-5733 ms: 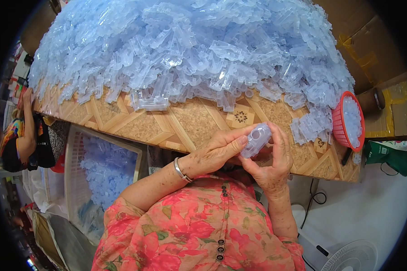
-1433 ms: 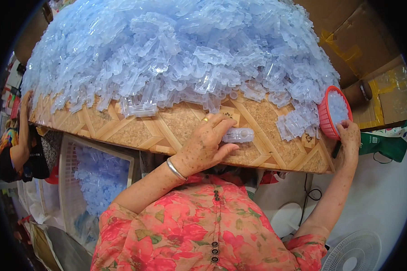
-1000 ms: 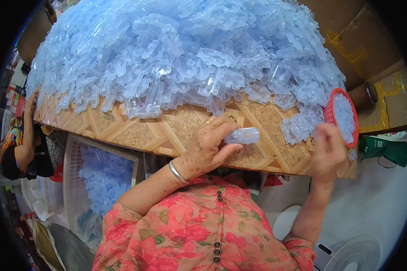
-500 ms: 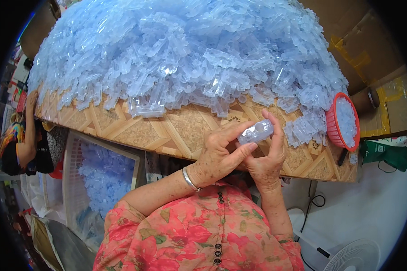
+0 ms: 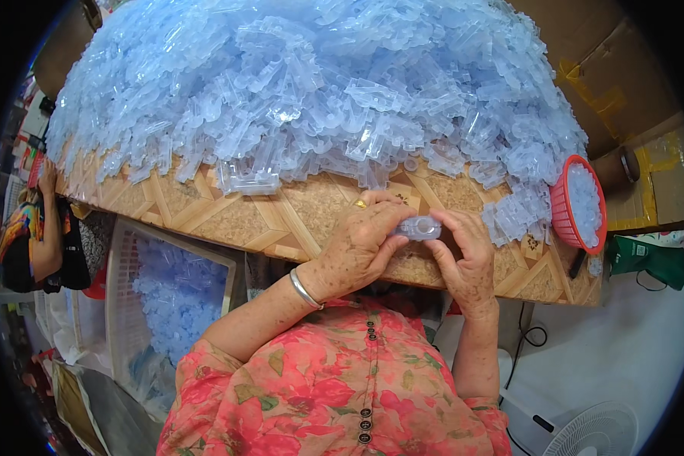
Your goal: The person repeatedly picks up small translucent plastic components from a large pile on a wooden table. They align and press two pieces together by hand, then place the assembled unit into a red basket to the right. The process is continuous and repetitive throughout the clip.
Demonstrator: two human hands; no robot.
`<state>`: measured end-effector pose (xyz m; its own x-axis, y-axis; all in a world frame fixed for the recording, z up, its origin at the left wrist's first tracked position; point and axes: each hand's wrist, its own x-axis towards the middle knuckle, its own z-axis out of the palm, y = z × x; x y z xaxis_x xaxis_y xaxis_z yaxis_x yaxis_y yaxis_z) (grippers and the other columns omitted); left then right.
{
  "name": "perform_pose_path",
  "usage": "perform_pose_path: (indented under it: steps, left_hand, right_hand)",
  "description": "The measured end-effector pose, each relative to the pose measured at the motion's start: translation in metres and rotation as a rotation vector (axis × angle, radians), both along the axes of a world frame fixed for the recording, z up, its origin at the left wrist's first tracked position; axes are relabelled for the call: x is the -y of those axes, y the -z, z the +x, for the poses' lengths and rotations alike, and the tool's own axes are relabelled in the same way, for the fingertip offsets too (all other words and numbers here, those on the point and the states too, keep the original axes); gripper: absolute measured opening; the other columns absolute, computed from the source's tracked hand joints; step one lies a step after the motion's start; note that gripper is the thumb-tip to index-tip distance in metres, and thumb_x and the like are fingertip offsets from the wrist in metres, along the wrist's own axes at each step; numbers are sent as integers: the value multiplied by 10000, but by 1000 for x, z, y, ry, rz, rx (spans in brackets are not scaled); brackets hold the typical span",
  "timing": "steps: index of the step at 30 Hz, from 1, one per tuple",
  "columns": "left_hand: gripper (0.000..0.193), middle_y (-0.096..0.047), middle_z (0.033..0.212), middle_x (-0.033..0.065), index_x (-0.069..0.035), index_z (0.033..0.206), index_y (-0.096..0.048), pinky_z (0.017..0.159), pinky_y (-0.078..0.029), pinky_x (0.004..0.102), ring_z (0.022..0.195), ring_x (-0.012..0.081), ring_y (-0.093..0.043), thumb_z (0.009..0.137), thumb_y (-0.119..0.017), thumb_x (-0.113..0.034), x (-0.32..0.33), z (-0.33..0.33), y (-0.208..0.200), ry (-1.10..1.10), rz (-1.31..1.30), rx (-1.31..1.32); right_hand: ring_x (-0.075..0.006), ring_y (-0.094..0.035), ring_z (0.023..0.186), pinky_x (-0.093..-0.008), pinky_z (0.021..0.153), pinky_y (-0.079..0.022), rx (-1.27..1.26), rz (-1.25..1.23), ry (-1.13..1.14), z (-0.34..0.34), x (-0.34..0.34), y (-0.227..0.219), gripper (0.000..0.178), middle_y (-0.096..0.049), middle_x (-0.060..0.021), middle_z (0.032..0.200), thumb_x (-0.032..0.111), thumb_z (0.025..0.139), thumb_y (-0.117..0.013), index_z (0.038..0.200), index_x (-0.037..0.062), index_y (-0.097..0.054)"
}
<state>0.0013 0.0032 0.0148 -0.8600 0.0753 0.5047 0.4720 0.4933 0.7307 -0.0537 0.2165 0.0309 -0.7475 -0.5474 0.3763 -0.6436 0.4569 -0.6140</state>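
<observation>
A small clear plastic case (image 5: 419, 227) with a round hole is held just over the near edge of the table. My left hand (image 5: 363, 237) grips its left end between thumb and fingers. On the other end, the thumb and forefinger of my right hand (image 5: 467, 258) pinch the case. Beyond both hands rises a big heap of clear bluish plastic pieces (image 5: 311, 91). A smaller cluster of the same pieces (image 5: 515, 216) lies to the right of my right hand.
A red basket (image 5: 564, 209) of small clear parts stands at the table's right edge, near a dark pen-like object (image 5: 577, 264). Below left is a white crate (image 5: 118, 296) with more pieces. Another person's arm (image 5: 48, 228) reaches in at far left. A white fan (image 5: 596, 433) stands lower right.
The case has turned from a tilt to nearly level and come slightly lower and left. My right hand has shifted right and now pinches the case's right end.
</observation>
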Motion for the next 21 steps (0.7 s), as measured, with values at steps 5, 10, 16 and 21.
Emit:
perform_pose_path:
  steps: [5,10,16,21]
  left_hand:
    - [389,-683,1055,167,-21,1210,-650,935,-499,467,1044,398,-638,848,-769,-98,-1,-1,5,4,-53,8]
    - [385,-666,1036,152,-19,1161,-679,866,-511,444,965,375,-644,804,-795,-101,-2,-3,4,-7,-44,16]
    - [365,-664,991,143,-26,1142,-692,792,-520,427,924,349,-644,800,-799,-99,-1,-3,4,10,-38,49]
    - [375,-670,994,144,-31,1157,-689,793,-523,426,912,341,-646,801,-798,-83,0,-1,5,-8,-72,35]
  right_hand:
    - [-316,-646,1020,-394,877,-520,71,-6,-23,-4,0,-1,403,-705,-123,1089,62,788,-815,1173,45,-696]
    - [-308,-641,973,-394,838,-521,119,-13,-63,-7,0,-5,347,-697,-116,1038,66,777,-825,1091,27,-682]
    - [-302,-635,942,-398,817,-515,164,-49,-126,-11,-1,-5,307,-685,-107,995,58,773,-822,1028,16,-657]
    - [-306,-628,967,-395,839,-510,202,-70,-114,-9,-1,0,331,-678,-114,1010,77,778,-828,1056,13,-659]
